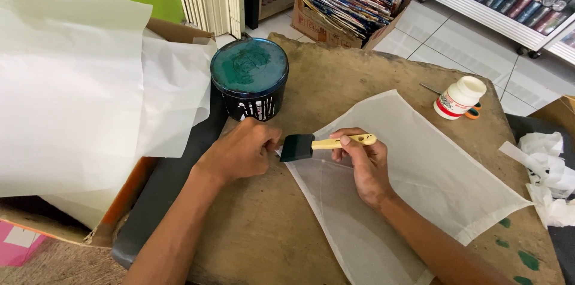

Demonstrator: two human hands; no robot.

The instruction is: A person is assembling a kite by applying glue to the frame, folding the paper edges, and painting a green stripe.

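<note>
Worn and brown, the wooden board (335, 75) served as the work surface, with white floor tiles and shop shelving behind it. On it the right hand (366, 168) was closed around the pale yellow handle of a foam brush (320, 143), thumb on top. The brush lay nearly level, its long axis running left to right, the dark head pointing left toward the other hand. That left hand (242, 152) was curled into a loose fist, knuckles up, pinching the corner of the thin white paper sheet (413, 177) — just beside the brush head, almost touching it. The sheet spread away to the right under the right wrist. Beyond the left hand stood a black tub with a teal-smeared lid (250, 76); farther right, a small white bottle (458, 97) beside orange-handled scissors (473, 111).
</note>
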